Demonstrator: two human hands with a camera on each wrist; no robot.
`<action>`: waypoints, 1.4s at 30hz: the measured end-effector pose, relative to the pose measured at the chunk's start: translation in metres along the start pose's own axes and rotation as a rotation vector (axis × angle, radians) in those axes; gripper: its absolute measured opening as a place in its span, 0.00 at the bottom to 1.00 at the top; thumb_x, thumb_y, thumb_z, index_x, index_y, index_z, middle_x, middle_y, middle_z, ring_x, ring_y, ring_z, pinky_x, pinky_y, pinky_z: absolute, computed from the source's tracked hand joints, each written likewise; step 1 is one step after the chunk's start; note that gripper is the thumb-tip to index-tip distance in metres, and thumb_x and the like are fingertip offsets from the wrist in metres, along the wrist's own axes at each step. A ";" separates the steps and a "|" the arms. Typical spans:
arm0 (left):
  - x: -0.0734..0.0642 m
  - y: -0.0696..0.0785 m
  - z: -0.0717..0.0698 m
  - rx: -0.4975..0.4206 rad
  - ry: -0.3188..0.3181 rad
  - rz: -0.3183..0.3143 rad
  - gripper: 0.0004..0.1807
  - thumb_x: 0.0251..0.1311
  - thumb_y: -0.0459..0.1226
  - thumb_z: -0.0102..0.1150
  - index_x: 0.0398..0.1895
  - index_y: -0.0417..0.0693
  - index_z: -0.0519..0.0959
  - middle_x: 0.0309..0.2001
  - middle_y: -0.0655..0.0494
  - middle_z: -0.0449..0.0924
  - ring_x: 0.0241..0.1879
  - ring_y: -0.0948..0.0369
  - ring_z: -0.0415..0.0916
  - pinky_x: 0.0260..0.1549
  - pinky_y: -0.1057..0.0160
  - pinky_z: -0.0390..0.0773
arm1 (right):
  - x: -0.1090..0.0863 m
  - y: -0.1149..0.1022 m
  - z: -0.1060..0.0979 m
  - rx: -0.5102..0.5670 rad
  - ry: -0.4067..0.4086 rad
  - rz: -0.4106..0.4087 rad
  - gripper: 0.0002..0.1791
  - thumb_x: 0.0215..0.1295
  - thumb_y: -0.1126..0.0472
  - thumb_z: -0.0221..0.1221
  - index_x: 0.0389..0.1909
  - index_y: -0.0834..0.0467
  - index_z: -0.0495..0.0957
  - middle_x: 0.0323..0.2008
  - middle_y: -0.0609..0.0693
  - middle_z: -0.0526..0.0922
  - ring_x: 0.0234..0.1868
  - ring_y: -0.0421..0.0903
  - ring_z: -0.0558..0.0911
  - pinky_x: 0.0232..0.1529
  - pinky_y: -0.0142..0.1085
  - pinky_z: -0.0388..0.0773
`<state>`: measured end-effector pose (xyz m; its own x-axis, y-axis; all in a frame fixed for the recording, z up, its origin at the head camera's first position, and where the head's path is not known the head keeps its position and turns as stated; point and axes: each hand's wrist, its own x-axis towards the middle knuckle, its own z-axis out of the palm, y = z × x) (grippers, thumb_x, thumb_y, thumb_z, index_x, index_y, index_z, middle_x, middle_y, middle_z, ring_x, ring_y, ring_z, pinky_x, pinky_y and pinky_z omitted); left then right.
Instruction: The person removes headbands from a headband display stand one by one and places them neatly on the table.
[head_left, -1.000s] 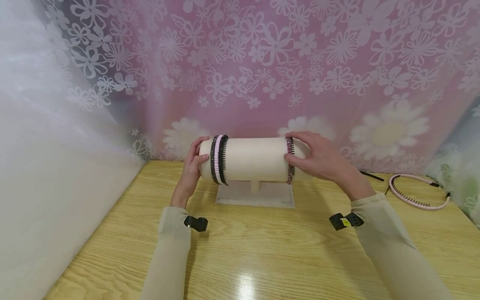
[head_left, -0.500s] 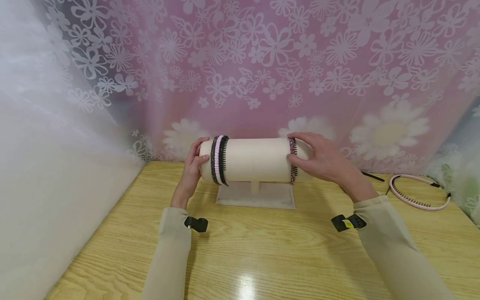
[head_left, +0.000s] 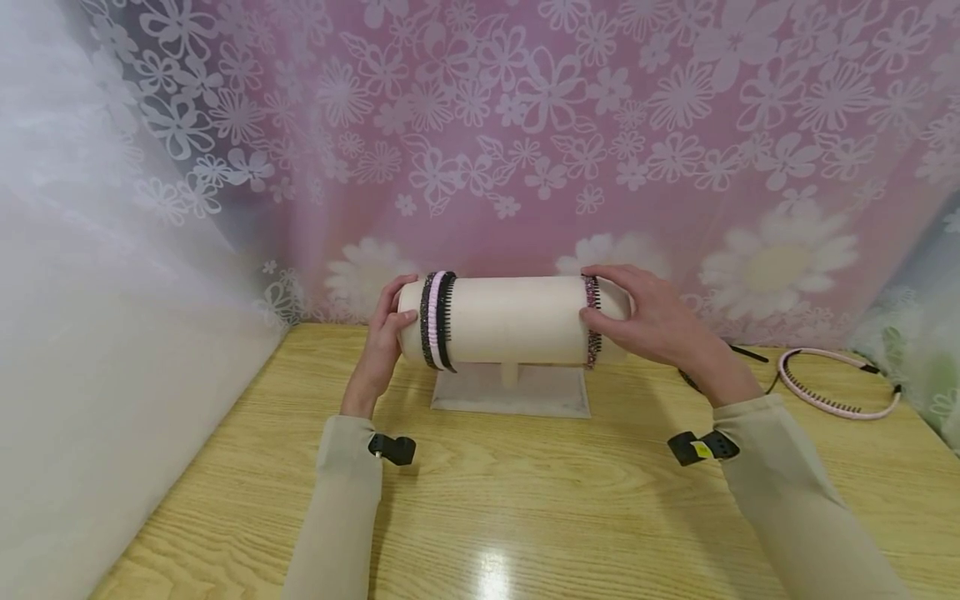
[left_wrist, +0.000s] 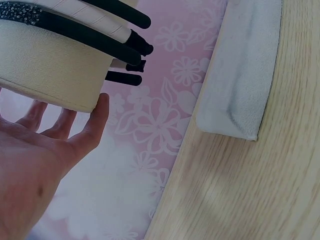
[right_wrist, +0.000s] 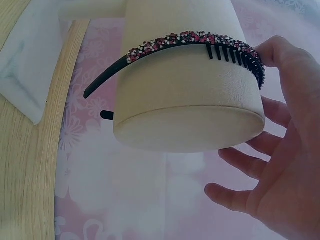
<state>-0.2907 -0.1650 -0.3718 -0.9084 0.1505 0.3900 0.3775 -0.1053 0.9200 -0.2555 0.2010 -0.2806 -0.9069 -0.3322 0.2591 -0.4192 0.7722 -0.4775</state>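
Observation:
A cream cylindrical display stand lies sideways on its post and base in the head view. My left hand holds its left end, thumb in front. Beside that hand the roll wears a dark glittery headband, a pink wrapped headband and a black toothed headband. Near the right end, my right hand pinches a headband with pink and white stones between thumb and fingers. Its black teeth point toward the right end, and its black tips jut past the roll's underside in the right wrist view.
At the right of the wooden table lies a pink headband with teeth, with a black band tip by the right forearm. A flowered curtain hangs right behind the stand. The stand's pale base rests on the table.
My right hand has slid the stone-covered headband a little to the right along the roll, toward its end. My left hand has stayed on the left end.

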 end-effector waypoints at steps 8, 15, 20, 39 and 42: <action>0.000 -0.001 -0.001 -0.002 0.004 -0.006 0.30 0.68 0.41 0.44 0.74 0.57 0.61 0.69 0.60 0.67 0.59 0.56 0.70 0.48 0.62 0.77 | -0.002 0.002 -0.001 0.010 -0.005 0.014 0.35 0.69 0.45 0.61 0.75 0.48 0.67 0.76 0.59 0.64 0.76 0.64 0.62 0.68 0.69 0.61; 0.000 -0.001 -0.001 0.004 0.001 -0.002 0.30 0.68 0.41 0.45 0.74 0.58 0.61 0.69 0.60 0.67 0.60 0.56 0.70 0.49 0.61 0.77 | -0.004 0.005 -0.003 0.035 -0.006 0.031 0.35 0.69 0.46 0.62 0.75 0.48 0.67 0.76 0.58 0.63 0.77 0.65 0.59 0.67 0.70 0.61; 0.000 -0.002 -0.001 0.007 -0.001 -0.005 0.29 0.69 0.41 0.44 0.74 0.59 0.61 0.70 0.60 0.66 0.60 0.56 0.69 0.49 0.61 0.76 | -0.003 0.007 -0.003 0.041 0.006 0.016 0.34 0.68 0.47 0.62 0.74 0.49 0.68 0.74 0.59 0.65 0.76 0.65 0.61 0.67 0.69 0.61; 0.000 -0.002 0.000 0.009 0.007 0.003 0.29 0.68 0.41 0.44 0.74 0.59 0.62 0.70 0.59 0.66 0.60 0.55 0.70 0.49 0.61 0.77 | -0.007 0.012 -0.006 0.043 0.018 0.030 0.34 0.69 0.46 0.62 0.74 0.46 0.68 0.75 0.59 0.65 0.74 0.65 0.64 0.62 0.67 0.67; 0.000 -0.002 0.000 0.008 0.009 0.004 0.29 0.68 0.42 0.45 0.74 0.60 0.62 0.70 0.60 0.67 0.60 0.55 0.70 0.48 0.61 0.78 | -0.008 0.013 -0.007 0.034 0.014 0.043 0.34 0.69 0.45 0.61 0.75 0.45 0.67 0.75 0.59 0.64 0.72 0.64 0.66 0.58 0.64 0.71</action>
<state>-0.2913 -0.1644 -0.3737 -0.9086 0.1416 0.3930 0.3822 -0.0981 0.9189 -0.2532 0.2170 -0.2832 -0.9234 -0.2918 0.2493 -0.3816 0.7668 -0.5162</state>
